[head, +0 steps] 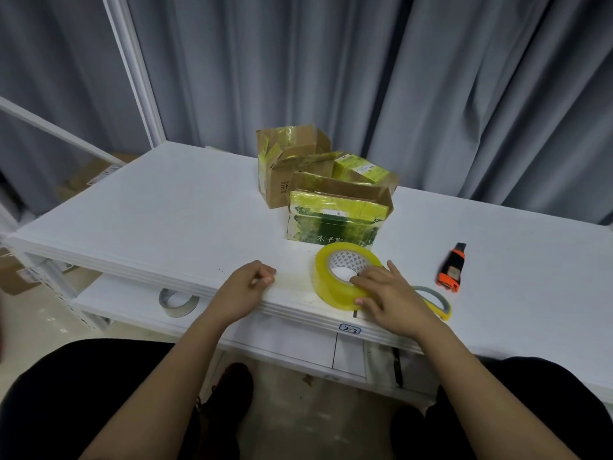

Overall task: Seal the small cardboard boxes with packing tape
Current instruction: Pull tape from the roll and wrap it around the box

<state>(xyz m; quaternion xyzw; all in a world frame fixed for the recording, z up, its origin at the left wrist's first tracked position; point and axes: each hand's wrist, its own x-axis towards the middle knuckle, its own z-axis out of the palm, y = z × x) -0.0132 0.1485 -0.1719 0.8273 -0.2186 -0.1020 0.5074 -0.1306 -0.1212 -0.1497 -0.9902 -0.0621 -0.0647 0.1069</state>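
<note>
A large roll of yellowish clear packing tape [335,277] lies tilted near the table's front edge. My right hand [388,295] grips it, fingers curled over its rim and into the core. My left hand [247,283] rests on the table edge to the left, fingers curled, holding nothing. Behind the roll stands a small cardboard box with green print [335,220], its flaps up. Two more small cardboard boxes [292,167] [361,169] with old yellow tape stand farther back, flaps open.
An orange and black box cutter [451,268] lies right of the roll. A thinner tape roll [434,302] lies under my right wrist. Another tape roll [177,302] sits on the lower shelf. The white table [149,207] backs onto grey curtains; cardboard lies on the floor at left.
</note>
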